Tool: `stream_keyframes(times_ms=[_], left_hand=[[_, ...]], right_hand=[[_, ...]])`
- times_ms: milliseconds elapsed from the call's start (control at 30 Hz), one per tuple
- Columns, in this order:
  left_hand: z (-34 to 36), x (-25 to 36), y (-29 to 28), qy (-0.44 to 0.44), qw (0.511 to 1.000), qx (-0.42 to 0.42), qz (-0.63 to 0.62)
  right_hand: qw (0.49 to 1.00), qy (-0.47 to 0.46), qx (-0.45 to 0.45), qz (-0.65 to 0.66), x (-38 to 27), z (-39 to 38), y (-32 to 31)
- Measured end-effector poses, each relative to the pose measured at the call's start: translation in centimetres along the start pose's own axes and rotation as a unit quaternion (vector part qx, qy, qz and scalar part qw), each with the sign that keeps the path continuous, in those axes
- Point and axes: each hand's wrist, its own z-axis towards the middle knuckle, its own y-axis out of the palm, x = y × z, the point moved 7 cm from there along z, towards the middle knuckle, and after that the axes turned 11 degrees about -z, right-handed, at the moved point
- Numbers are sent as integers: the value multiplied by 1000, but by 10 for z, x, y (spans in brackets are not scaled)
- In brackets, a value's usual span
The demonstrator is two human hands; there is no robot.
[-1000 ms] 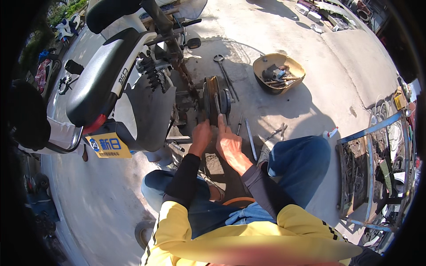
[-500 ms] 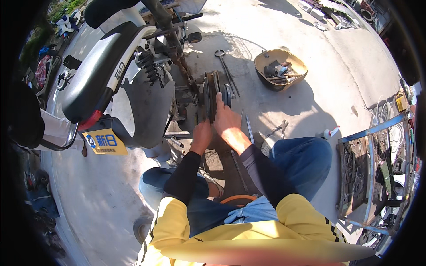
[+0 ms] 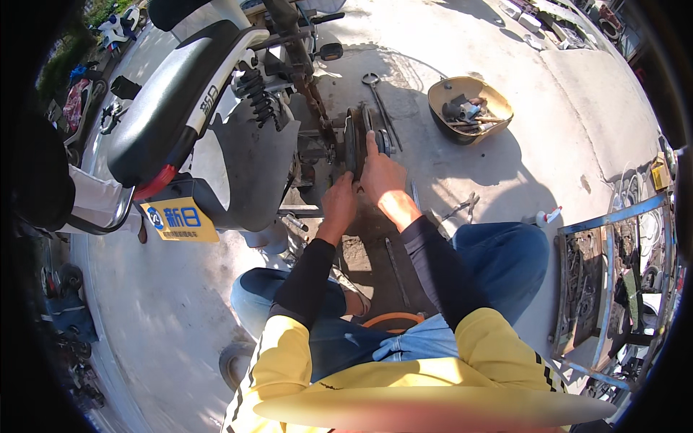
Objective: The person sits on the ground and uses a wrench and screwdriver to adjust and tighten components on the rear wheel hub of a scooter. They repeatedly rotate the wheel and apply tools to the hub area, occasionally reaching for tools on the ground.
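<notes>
A small dark wheel with its tyre [image 3: 351, 144] stands upright in front of me, beside the frame of an electric scooter [image 3: 173, 108]. My left hand [image 3: 339, 204] is closed round the tyre's near lower edge. My right hand [image 3: 385, 179] presses against the wheel's right side, index finger stretched along the rim and the other fingers curled. The fingertips on the far side are hidden. A round metal hub part [image 3: 386, 144] shows just right of that hand. Past the wheel, a long tool with a ring-shaped end [image 3: 371, 81] lies on the ground.
A cut-open bowl of tools [image 3: 469, 133] stands at the far right. Pliers [image 3: 471, 206] and a small white bottle [image 3: 550, 216] lie near my right knee. A metal rack of parts [image 3: 606, 289] is at the right. Between my legs are a metal bar [image 3: 395, 270] and an orange ring [image 3: 393, 316].
The view has shifted a little, so the scene sits farther right. Both hands stay on the wheel, and a gap between the tyre and the rim shows more clearly.
</notes>
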Motion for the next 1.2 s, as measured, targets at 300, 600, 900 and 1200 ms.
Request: stream_keyframes(times_ms=[300, 600, 900, 1200], left_hand=[[-7, -44, 31, -3, 995, -24, 94], [-5, -50, 37, -2, 993, -60, 97], [-3, -32, 16, 59, 998, -27, 21], [9, -24, -8, 35, 995, -43, -80]], right_hand=[[998, -7, 48, -28, -7, -36, 11], [993, -37, 111, -4, -3, -93, 29], [997, -44, 56, -39, -5, 17, 8], [998, -36, 51, -27, 17, -109, 77]])
